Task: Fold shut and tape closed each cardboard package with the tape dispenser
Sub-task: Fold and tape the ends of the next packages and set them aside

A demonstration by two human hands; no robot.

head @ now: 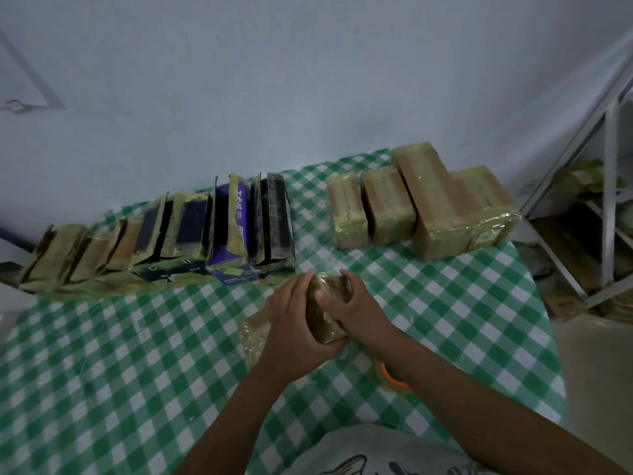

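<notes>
Risk: flaps on the package [327, 317] could spring open & tape go on wrinkled if grip slackens. Right forearm could also knock the tape dispenser [392, 377], which lies just under it. Package is pinned between both hands above the surface [137, 371]. Left hand [291, 323] wraps its near side & base. Right hand [359, 306] curls over top, thumb on front.

Right forearm [445, 389] hides most of tape dispenser [391, 378].

There are four taped packages [387, 207], roughly eight open packages [191, 228] in the left row, two middle packages [329, 313] and one tape roll [391, 378].
</notes>
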